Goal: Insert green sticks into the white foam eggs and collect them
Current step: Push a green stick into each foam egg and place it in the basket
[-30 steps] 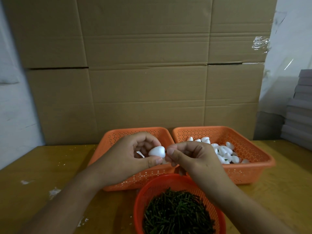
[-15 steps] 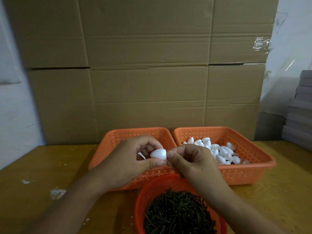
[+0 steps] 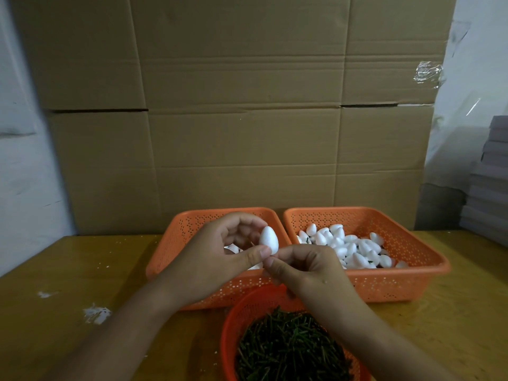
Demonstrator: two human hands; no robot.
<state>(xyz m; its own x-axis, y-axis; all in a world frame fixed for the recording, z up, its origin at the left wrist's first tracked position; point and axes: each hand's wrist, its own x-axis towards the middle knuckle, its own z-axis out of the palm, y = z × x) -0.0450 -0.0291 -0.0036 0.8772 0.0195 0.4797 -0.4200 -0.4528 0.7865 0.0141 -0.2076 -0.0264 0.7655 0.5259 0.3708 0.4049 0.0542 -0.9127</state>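
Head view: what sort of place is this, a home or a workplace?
Probably a small craft workshop or packing room: flattened cardboard cartons behind a wooden table, with bulk foam eggs in an orange basket.

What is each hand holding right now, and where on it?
Left hand grips the foam egg by its wide lower end. Right hand pinches beneath it; contents hidden.

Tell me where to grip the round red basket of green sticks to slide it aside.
Take the round red basket by its bare left rim, coming from the left. The right forearm crosses its right side, and the green sticks fill the middle, so only the rim and left wall offer a free hold.
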